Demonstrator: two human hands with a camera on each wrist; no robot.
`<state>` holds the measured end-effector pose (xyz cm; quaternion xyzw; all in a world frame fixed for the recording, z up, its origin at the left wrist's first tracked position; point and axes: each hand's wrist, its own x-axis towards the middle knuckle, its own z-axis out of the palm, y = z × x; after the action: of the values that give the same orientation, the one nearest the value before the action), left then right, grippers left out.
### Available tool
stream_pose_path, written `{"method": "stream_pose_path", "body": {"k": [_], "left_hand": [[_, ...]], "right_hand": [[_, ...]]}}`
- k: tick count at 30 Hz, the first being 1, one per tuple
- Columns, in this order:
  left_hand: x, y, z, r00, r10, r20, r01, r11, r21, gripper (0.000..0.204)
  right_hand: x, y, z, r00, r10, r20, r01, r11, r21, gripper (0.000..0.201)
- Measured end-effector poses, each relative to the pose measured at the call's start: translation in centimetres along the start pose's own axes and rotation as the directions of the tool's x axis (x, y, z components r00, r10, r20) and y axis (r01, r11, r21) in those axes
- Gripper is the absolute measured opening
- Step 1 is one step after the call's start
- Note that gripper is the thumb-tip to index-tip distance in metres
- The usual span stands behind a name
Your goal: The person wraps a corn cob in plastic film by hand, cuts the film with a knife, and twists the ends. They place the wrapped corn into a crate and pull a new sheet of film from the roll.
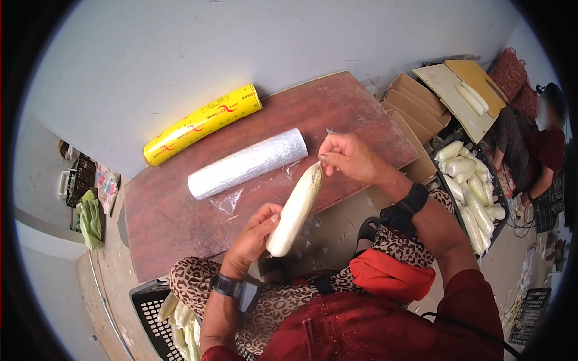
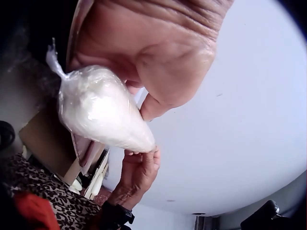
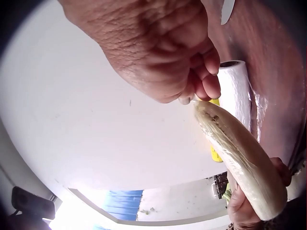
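Note:
A long, pale vegetable [image 1: 296,210] wrapped in clear film slants over the table's front edge. My left hand [image 1: 253,236] grips it near its thick lower end, thumb along one side. In the left wrist view, a twisted film tail [image 2: 55,61] sticks out from that thick end. With thumb and fingertips, my right hand [image 1: 348,157] pinches at the narrow upper tip. Layered, greenish leaf edges [image 3: 216,125] show through the film in the right wrist view. Behind the vegetable lies a roll of clear film [image 1: 247,162], with a loose film piece [image 1: 229,201] beside it.
A yellow printed roll [image 1: 203,123] lies along the back of the reddish table [image 1: 162,228]. A blade tip [image 3: 228,10] shows near my right hand. Crates of pale vegetables [image 1: 469,180] stand right and lower left. Another person [image 1: 545,144] sits beyond a cardboard box [image 1: 415,105].

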<state>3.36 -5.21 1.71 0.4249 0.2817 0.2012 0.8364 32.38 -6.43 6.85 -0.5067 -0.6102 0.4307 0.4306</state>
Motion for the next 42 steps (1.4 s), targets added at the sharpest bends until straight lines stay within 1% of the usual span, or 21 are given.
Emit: {"method": "stream_pose_path", "body": {"k": [4, 7, 10, 16, 17, 20, 23, 26, 29, 32, 35, 38, 41, 42], "left_hand": [[0.1, 0.4, 0.6, 1.0, 0.015, 0.026, -0.017, 0.998, 0.063, 0.042], [-0.1, 0.7, 0.7, 0.989, -0.137, 0.062, 0.132, 0.988, 0.08, 0.048], [0.0, -0.1, 1.1, 0.99, -0.122, 0.067, 0.111, 0.982, 0.155, 0.045], [0.7, -1.8, 1.2, 0.991, -0.092, 0.095, 0.074, 0.982, 0.173, 0.046], [0.8, -1.9, 1.3, 0.991, -0.087, 0.102, 0.069, 0.982, 0.175, 0.046], [0.8, -1.7, 1.3, 0.99, -0.095, 0.105, 0.098, 0.995, -0.022, 0.051], [1.0, -2.1, 0.6, 0.99, -0.107, 0.095, 0.106, 0.994, 0.017, 0.054], [0.6, -1.5, 1.6, 0.995, -0.071, 0.071, 0.068, 0.997, 0.044, 0.049], [0.7, -1.0, 1.8, 0.993, -0.029, 0.114, 0.011, 0.988, 0.153, 0.053], [0.7, -1.3, 1.1, 0.978, -0.154, 0.143, 0.131, 0.978, 0.161, 0.054], [0.8, -1.6, 1.7, 0.987, -0.096, 0.131, 0.081, 0.99, 0.116, 0.051], [1.2, -2.3, 1.3, 0.993, -0.095, 0.076, 0.088, 0.992, 0.088, 0.05], [1.1, -2.2, 1.9, 0.999, -0.046, -0.012, 0.048, 0.981, 0.186, 0.052], [1.1, -2.0, 2.2, 0.999, 0.015, -0.029, -0.007, 0.97, 0.244, 0.053]], "right_hand": [[-0.3, -1.3, 0.0, 0.998, 0.066, 0.011, -0.066, 0.997, -0.03, 0.01], [-0.3, -0.7, 0.4, 0.996, 0.08, 0.029, -0.081, 0.996, 0.036, 0.009], [-0.3, -0.6, 0.7, 0.996, 0.084, 0.041, -0.086, 0.995, 0.043, 0.009], [-0.1, -0.6, 1.1, 0.996, 0.067, 0.051, -0.067, 0.998, 0.01, 0.01], [-0.1, -0.6, 1.1, 0.997, 0.06, 0.056, -0.062, 0.997, 0.034, 0.01], [-0.1, -0.7, 1.1, 0.997, 0.038, 0.063, -0.043, 0.996, 0.083, 0.01], [0.0, -0.7, 1.0, 0.998, 0.014, 0.066, -0.02, 0.995, 0.094, 0.01], [0.0, -0.6, 1.0, 0.996, 0.008, 0.085, -0.016, 0.995, 0.096, 0.009], [-0.1, -0.9, 1.1, 0.992, 0.025, 0.122, -0.033, 0.997, 0.064, 0.008], [-0.2, -0.9, 1.3, 0.99, 0.034, 0.138, -0.041, 0.998, 0.049, 0.007], [-0.1, -0.4, 1.7, 0.988, 0.038, 0.147, -0.043, 0.999, 0.032, 0.007], [-0.3, -0.9, 2.0, 0.99, 0.037, 0.135, -0.039, 0.999, 0.011, 0.007], [-0.1, -0.9, 1.9, 0.994, 0.041, 0.103, -0.035, 0.998, -0.057, 0.007], [0.0, -0.7, 1.8, 0.995, 0.053, 0.09, -0.045, 0.995, -0.086, 0.008]]}}
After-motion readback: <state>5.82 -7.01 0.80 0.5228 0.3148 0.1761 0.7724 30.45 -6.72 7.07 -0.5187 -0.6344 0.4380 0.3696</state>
